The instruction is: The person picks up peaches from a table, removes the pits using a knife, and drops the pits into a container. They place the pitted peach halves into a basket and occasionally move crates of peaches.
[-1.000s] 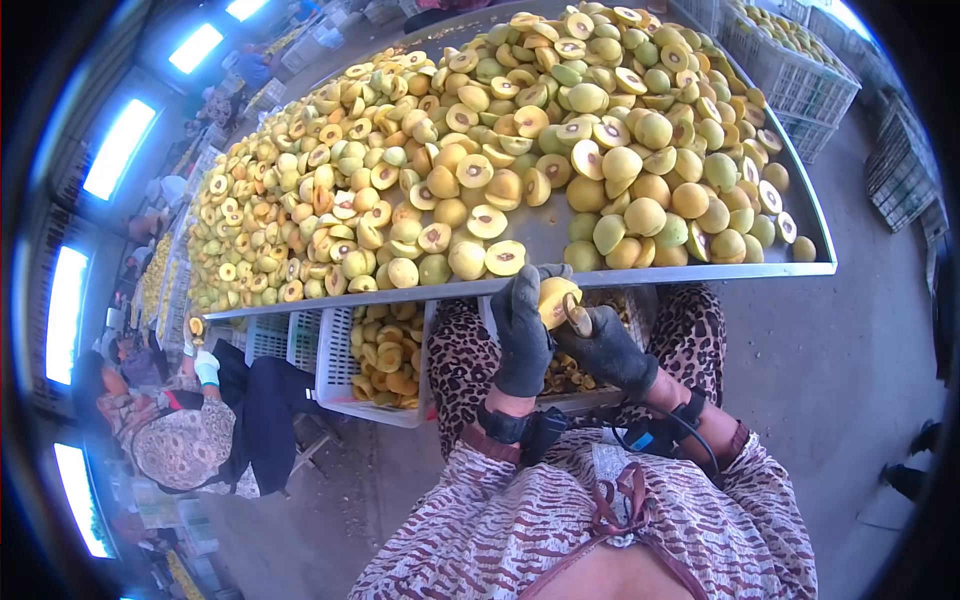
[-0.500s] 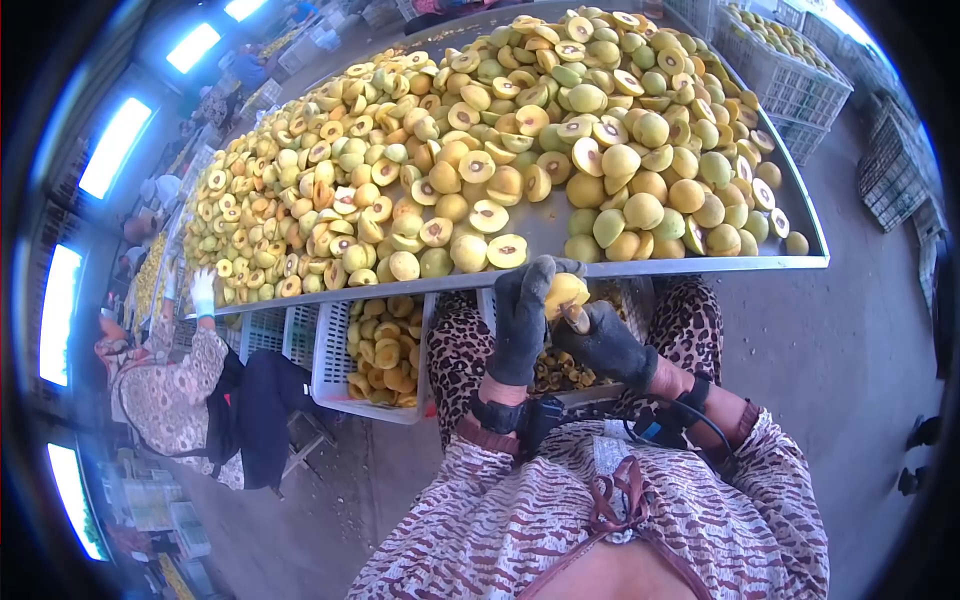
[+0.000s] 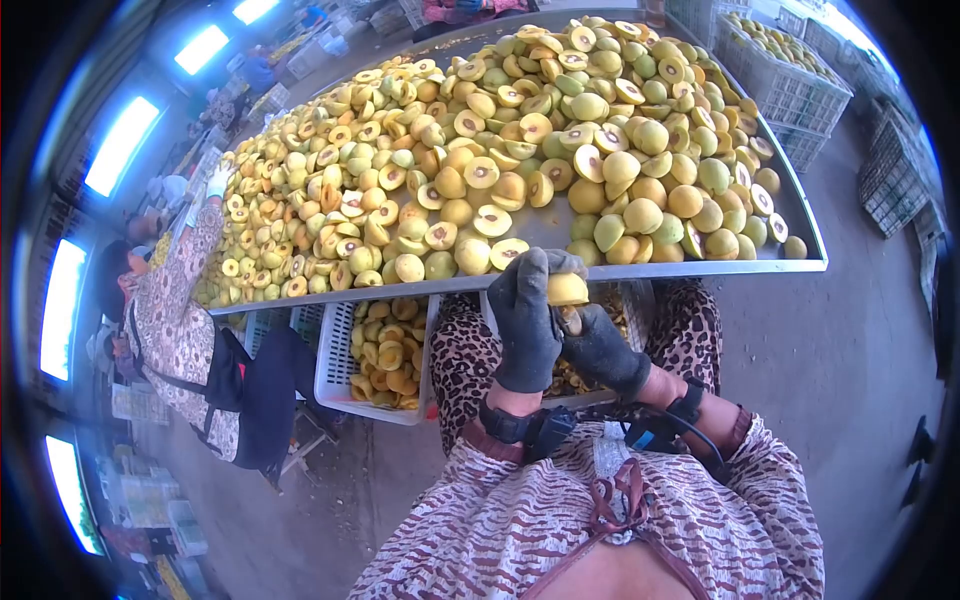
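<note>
My left hand (image 3: 527,325), in a dark glove, is closed around a yellow fruit half (image 3: 567,289) just past the near edge of the metal table (image 3: 700,268). My right hand (image 3: 603,350), also gloved, is wrapped round a small tool (image 3: 571,320) with a brownish handle, held against the underside of the fruit. The tool's working end is hidden. A large heap of halved fruits (image 3: 480,172) covers much of the table. Below my hands a container (image 3: 580,399) with dark bits stands between my knees.
A white basket (image 3: 330,375) of fruit halves stands left of my legs. At the far left a co-worker (image 3: 180,330) in a patterned top reaches over the heap. Stacked crates (image 3: 790,90) with fruit stand at the back right, and more crates (image 3: 893,170) lie farther right.
The co-worker at the left has leaned forward, with the gloved hand farther up the heap. My hands have stayed nearly in place, the fruit half turned slightly between them.
</note>
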A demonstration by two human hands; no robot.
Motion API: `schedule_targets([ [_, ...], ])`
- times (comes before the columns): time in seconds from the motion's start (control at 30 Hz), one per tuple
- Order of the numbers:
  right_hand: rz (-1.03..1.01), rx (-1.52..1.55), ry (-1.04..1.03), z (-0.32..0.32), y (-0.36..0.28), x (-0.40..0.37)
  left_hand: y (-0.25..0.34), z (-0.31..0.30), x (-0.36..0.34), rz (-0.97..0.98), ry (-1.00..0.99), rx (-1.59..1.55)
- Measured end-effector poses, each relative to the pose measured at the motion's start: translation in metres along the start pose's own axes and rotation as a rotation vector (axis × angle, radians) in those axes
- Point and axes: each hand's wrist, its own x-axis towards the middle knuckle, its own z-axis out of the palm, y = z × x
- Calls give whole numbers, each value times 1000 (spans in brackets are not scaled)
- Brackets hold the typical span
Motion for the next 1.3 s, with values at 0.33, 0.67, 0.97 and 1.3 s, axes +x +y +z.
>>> schedule_targets([
  [0.33, 213, 344, -425, -23, -21, -24, 3, 0, -16, 55, -236, 311],
  [0.67, -298, -105, -607, 24, -31, -2, 66, -36, -26, -27, -82, 87],
  [0.97, 245, -891, -333, -46, 70, -28, 60, -206, 60, 403, 288, 1387],
  [1.3, 2, -397, 40, -65, 40, -35, -56, -117, 140, 293, -485, 1805],
])
